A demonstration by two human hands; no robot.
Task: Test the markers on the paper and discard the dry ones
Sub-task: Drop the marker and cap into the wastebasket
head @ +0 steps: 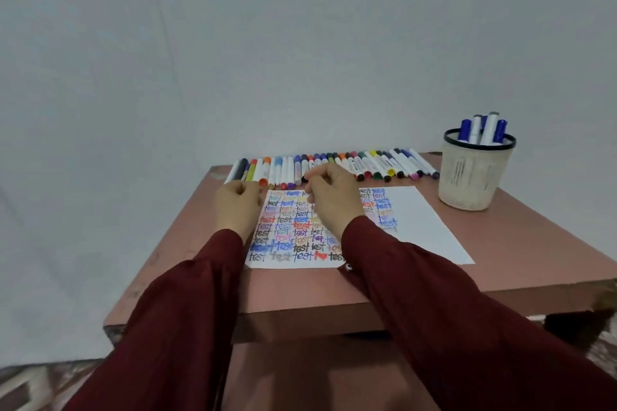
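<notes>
A long row of capped markers (334,165) in many colours lies across the far edge of the table. In front of it lies a white paper (417,220) covered on its left part with the word "test" in many colours. My left hand (237,207) rests at the paper's far left corner, fingers curled under, just short of an orange-capped marker (263,181); nothing shows in it. My right hand (330,197) hovers over the paper's far edge with curled fingers, its fingertips right by a dark-capped marker (304,178). Whether it grips anything is hidden.
A beige mesh cup (474,177) with a black rim stands at the table's far right and holds several blue and white markers. The brown table (500,257) stands against a plain pale wall. My dark red sleeves cover the near edge.
</notes>
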